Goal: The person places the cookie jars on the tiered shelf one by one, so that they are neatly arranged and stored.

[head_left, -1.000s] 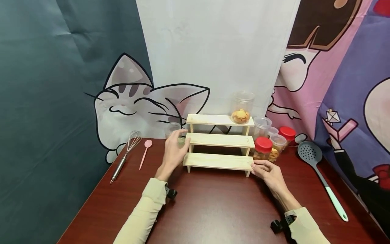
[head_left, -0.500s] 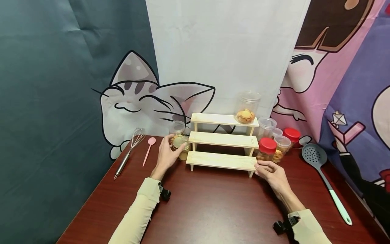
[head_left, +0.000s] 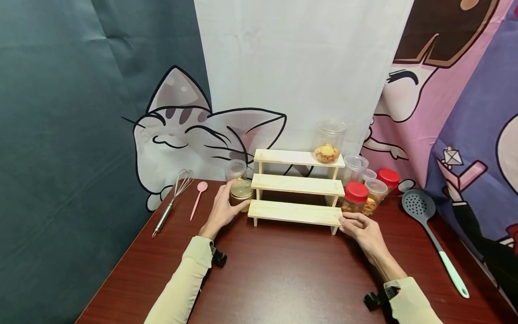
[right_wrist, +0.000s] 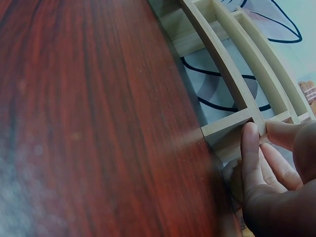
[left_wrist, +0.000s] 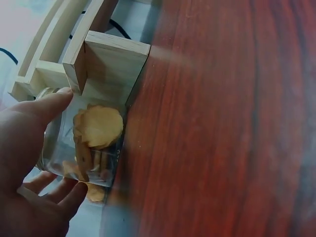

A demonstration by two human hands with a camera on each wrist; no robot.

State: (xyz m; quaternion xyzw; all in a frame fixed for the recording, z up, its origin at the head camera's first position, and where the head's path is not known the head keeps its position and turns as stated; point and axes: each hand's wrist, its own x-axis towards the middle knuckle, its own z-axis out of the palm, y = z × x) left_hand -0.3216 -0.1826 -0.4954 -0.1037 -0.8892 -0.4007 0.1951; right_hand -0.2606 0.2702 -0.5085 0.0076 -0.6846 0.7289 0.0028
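Note:
My left hand (head_left: 223, 208) is around a clear jar with a gold-coloured lid (head_left: 241, 189), beside the left end of a three-tier wooden display shelf (head_left: 295, 213). In the left wrist view, the thumb lies along one side of the cookie jar (left_wrist: 98, 131), its tip by the shelf's corner, and curled fingers touch the other side. Round cookies show through the wall. My right hand (head_left: 364, 234) pinches the right end of the lowest tier between thumb and fingers; the right wrist view shows that wooden shelf corner (right_wrist: 249, 116) at the fingertips.
A clear cookie jar (head_left: 328, 141) stands on the top tier. Another jar (head_left: 236, 170) is behind the left hand. Several jars, including one with a red lid (head_left: 356, 193), crowd the shelf's right side. A whisk (head_left: 171, 204), pink spoon (head_left: 198, 200) and slotted turner (head_left: 433, 238) lie outward.
My left hand has left the shelf's left end and come round the gold-lidded jar, its thumb lowering along the near side. The right hand stays on the lowest tier. The head view has shifted slightly.

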